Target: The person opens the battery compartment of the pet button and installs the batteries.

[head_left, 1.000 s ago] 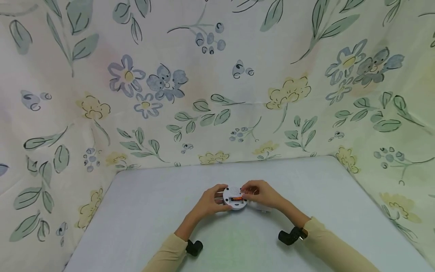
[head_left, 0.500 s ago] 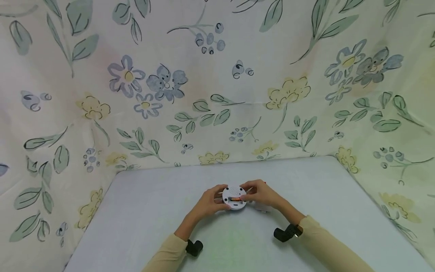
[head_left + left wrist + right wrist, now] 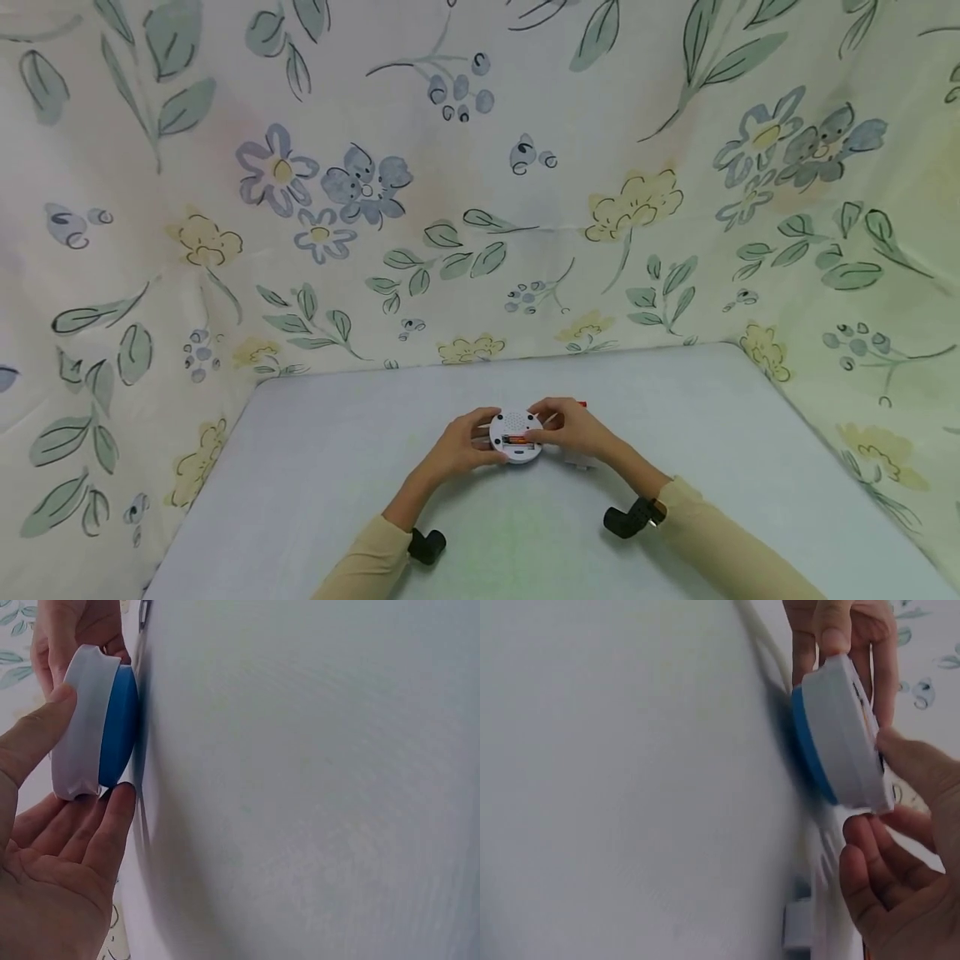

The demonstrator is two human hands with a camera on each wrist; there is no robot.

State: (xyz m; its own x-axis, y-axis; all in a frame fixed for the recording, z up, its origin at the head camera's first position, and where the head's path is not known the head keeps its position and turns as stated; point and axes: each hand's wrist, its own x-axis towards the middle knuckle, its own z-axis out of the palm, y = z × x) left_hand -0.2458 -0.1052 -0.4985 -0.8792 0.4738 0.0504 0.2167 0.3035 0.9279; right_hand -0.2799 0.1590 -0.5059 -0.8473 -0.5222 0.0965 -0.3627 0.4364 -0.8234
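Observation:
A round white device [image 3: 505, 451] with a blue front stands between both hands, its back toward the head camera. Small speaker holes and dark round feet show on that back, around an uncovered battery compartment with orange-and-black batteries [image 3: 516, 440] inside. My left hand [image 3: 462, 446] grips the rim from the left, thumb on the near side and fingers on the far side. The right hand [image 3: 573, 427] holds the opposite side, its thumb pressing at the compartment's right end. In the left wrist view, the blue face [image 3: 118, 727] is turned toward the tabletop.
A small white piece [image 3: 580, 462] lies on the white-covered table [image 3: 525, 533] just below the right hand. A small red bit [image 3: 582, 404] peeks out behind that hand. Floral cloth [image 3: 480, 192] hangs along the back and sides.
The right hand has moved slightly left, its thumb now farther over the batteries. A red bit has come into sight behind it. The left hand keeps its hold.

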